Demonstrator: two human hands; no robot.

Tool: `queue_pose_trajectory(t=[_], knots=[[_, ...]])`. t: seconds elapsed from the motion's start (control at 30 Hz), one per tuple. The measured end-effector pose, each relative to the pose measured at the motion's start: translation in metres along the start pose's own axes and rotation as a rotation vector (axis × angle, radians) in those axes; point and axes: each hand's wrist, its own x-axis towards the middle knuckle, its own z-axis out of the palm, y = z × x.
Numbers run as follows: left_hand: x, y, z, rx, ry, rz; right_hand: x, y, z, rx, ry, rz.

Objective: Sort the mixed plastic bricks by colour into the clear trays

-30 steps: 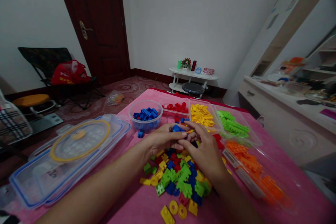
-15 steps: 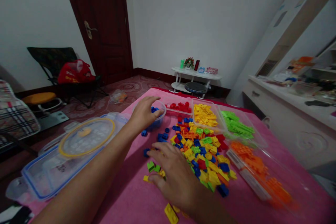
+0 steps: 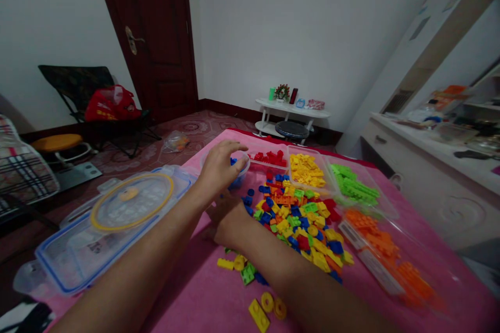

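Note:
My left hand (image 3: pixel 221 166) is over the near left side of a round clear tub (image 3: pixel 245 168) of blue bricks (image 3: pixel 233 161). Its thumb and fingers are apart across the opening, and I see nothing between them. My right hand (image 3: pixel 226 214) reaches under my left wrist, close to the tub's near side. A speck of blue shows by its fingertips, but most of its fingers are hidden. Right of it spreads a mixed pile of toy building bricks (image 3: pixel 297 218) on the pink cloth (image 3: pixel 187 291).
Behind and right of the pile stand clear boxes of red bricks (image 3: pixel 269 158), yellow bricks (image 3: pixel 307 170), green bricks (image 3: pixel 353 184) and orange bricks (image 3: pixel 383 244). Clear lids (image 3: pixel 117 239) lie at left. Loose yellow pieces (image 3: pixel 259 315) lie near the front.
My right hand has moved left and away from me, from the loose bricks to beneath my left wrist. My left hand stays at the tub.

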Motion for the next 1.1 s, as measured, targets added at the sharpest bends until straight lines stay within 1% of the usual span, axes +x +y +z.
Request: queue_pose_trajectory(t=[0.1,0.13,0.2,0.3,0.4,0.57,0.63,0.73,0.83,0.9,0.97,1.1], knots=[[-0.003,0.005,0.006,-0.034,-0.046,0.022,-0.011,0.012,-0.002,-0.038,-0.036,0.176],[-0.004,0.006,0.008,-0.051,-0.066,0.035,-0.016,0.018,-0.003,-0.042,-0.050,0.214],[-0.006,0.009,0.013,-0.086,-0.114,0.048,-0.031,0.031,-0.007,-0.052,-0.062,0.249],[-0.009,0.012,0.019,-0.146,-0.234,0.039,-0.059,0.051,-0.015,-0.026,0.006,0.301],[-0.013,0.011,0.027,-0.188,-0.384,0.032,-0.087,0.071,-0.023,0.143,0.115,0.377],[-0.021,0.006,0.039,-0.137,-0.587,0.049,-0.119,0.102,-0.031,0.441,0.207,0.384],[-0.025,0.004,0.041,-0.109,-0.646,0.060,-0.128,0.112,-0.033,0.491,0.235,0.406],[-0.030,0.001,0.045,-0.042,-0.689,0.071,-0.139,0.125,-0.036,0.505,0.246,0.454],[-0.035,-0.002,0.051,0.000,-0.726,0.057,-0.144,0.130,-0.036,0.482,0.244,0.483],[-0.037,-0.004,0.057,0.037,-0.737,0.056,-0.143,0.128,-0.036,0.451,0.250,0.497],[-0.039,-0.005,0.061,0.091,-0.737,0.064,-0.138,0.120,-0.035,0.427,0.245,0.497],[-0.043,-0.004,0.066,0.148,-0.700,0.080,-0.131,0.099,-0.032,0.338,0.168,0.470]])
